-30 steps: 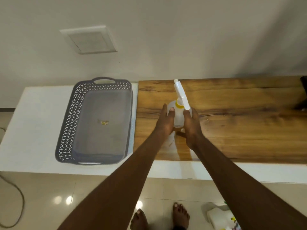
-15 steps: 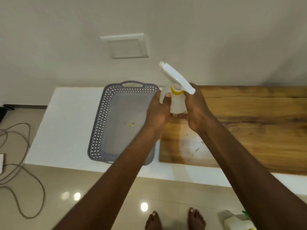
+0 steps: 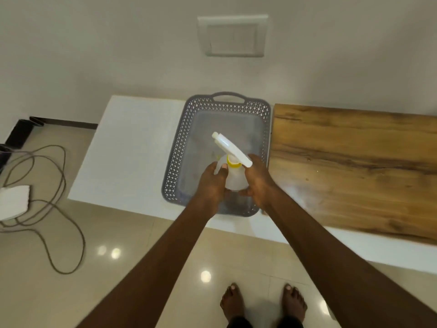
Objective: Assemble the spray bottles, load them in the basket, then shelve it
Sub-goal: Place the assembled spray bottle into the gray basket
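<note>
A clear spray bottle (image 3: 234, 178) with a white trigger head and a yellow collar is held upright over the grey perforated basket (image 3: 179, 147). My left hand (image 3: 211, 183) grips the bottle's left side and my right hand (image 3: 257, 181) grips its right side. The nozzle points up and to the left. The bottle's base is hidden behind my fingers, so I cannot tell whether it touches the basket floor. The basket sits on the white counter (image 3: 132, 147) and holds nothing else that I can make out.
A wooden board (image 3: 354, 162) lies on the counter right of the basket. A wall plate (image 3: 233, 35) is above. On the floor at left lie a looped cable (image 3: 54, 185) and a white box (image 3: 14, 201). My bare feet (image 3: 262, 304) stand below.
Both hands lifted the spray bottle off the wooden board and carried it left, over the basket. It is now lower, inside the basket's outline.
</note>
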